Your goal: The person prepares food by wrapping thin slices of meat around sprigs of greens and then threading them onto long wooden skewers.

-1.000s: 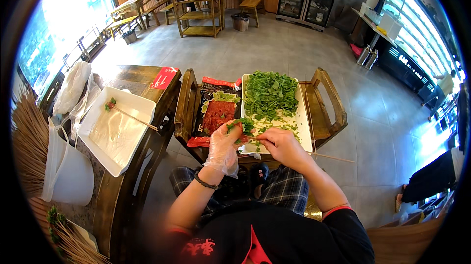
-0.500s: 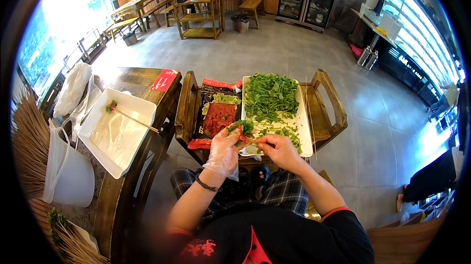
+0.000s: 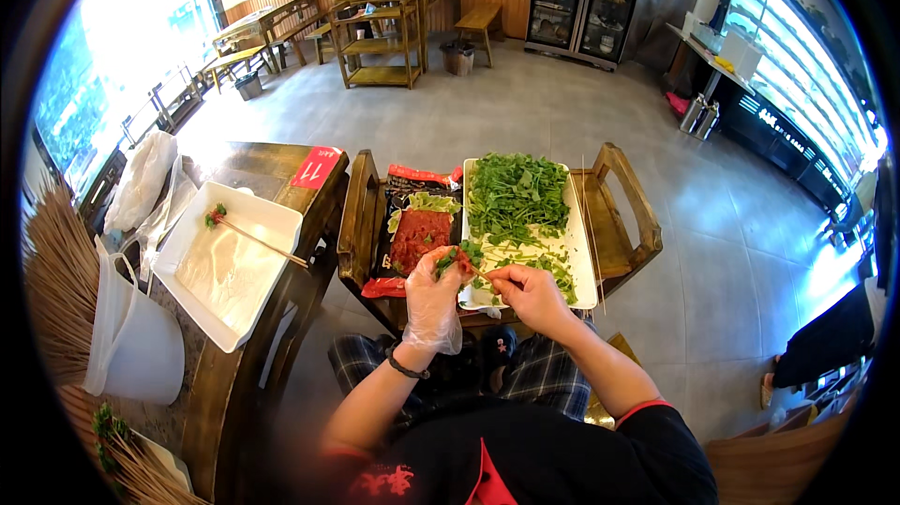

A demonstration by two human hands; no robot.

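head | left hand (image 3: 433, 303), gloved, pinches meat-and-greens bundle (image 3: 452, 259) at its fingertips | right hand (image 3: 525, 295) grips skewer (image 3: 481, 274), tip entering bundle | push straight through centre, fingers clear | tray (image 3: 584, 271) just beyond

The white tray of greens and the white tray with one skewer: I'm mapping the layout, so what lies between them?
In the head view, a dark tray holding red minced meat sits between the tray of greens and the skewer tray.
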